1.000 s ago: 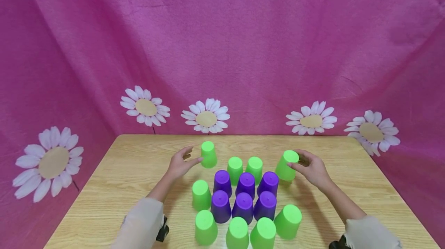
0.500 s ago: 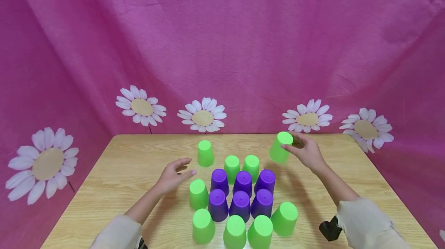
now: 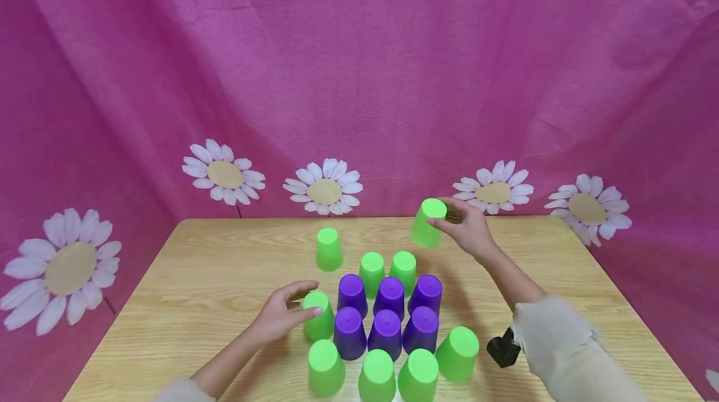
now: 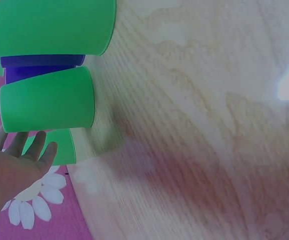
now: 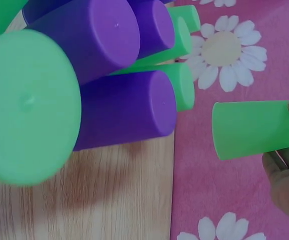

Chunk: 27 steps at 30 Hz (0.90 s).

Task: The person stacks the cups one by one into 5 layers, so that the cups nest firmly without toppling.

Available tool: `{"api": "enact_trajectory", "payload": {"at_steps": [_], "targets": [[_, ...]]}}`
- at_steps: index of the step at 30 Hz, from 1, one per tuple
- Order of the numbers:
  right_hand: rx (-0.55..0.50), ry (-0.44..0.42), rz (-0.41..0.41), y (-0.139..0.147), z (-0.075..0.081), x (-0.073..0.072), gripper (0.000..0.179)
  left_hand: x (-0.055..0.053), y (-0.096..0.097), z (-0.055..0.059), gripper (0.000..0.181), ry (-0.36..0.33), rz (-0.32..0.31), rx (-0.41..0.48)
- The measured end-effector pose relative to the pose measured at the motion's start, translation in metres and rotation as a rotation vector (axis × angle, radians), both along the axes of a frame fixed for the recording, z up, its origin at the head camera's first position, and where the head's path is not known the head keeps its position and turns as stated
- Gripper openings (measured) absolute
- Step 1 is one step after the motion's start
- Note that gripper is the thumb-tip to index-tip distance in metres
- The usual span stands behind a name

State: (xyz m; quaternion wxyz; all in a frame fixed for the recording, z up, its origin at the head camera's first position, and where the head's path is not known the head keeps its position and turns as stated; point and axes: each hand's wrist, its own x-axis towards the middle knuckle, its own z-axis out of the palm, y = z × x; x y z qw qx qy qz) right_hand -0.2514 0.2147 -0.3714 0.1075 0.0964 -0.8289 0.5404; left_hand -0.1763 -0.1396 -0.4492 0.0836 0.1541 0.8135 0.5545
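Observation:
Held in the air by my right hand (image 3: 470, 227) is an upside-down green cup (image 3: 427, 225), its side between thumb and fingers. The right wrist view also has this lifted cup (image 5: 254, 130), raised off the table. My left hand (image 3: 281, 316) is beside another green cup (image 3: 317, 322) at the left of the group, fingers spread. In the left wrist view the fingers (image 4: 34, 150) reach along that cup (image 4: 48, 102); contact is hard to tell. Several purple cups (image 3: 385, 330) stand inverted in two rows in the middle. A separate green cup (image 3: 329, 251) stands at the far left.
Two green cups, one left (image 3: 372, 274) and one right (image 3: 404, 272), stand behind the purple rows. More green cups (image 3: 377, 377) line the near side, one (image 3: 457, 355) at the right. The wooden table (image 3: 224, 264) ends at a pink flowered cloth (image 3: 359, 108).
My left hand has left the far-left green cup and come nearer, to the left-side cup. The right hand has raised its green cup and carried it back and leftward.

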Motion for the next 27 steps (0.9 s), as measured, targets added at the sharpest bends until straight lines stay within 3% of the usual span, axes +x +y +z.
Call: {"api": "enact_trajectory", "payload": {"at_steps": [11, 18, 27], "targets": [[-0.022, -0.004, -0.01, -0.034, -0.013, -0.015, 0.043, 0.009, 0.002, -0.005, 0.06, -0.028, 0.02, 0.07], [-0.033, -0.009, -0.023, -0.051, -0.02, -0.019, 0.04, 0.01, 0.003, -0.012, 0.065, -0.04, 0.038, 0.068], [-0.042, -0.08, -0.026, -0.081, -0.033, -0.024, 0.043, 0.009, 0.002, -0.018, 0.061, -0.035, 0.056, 0.081]]}}
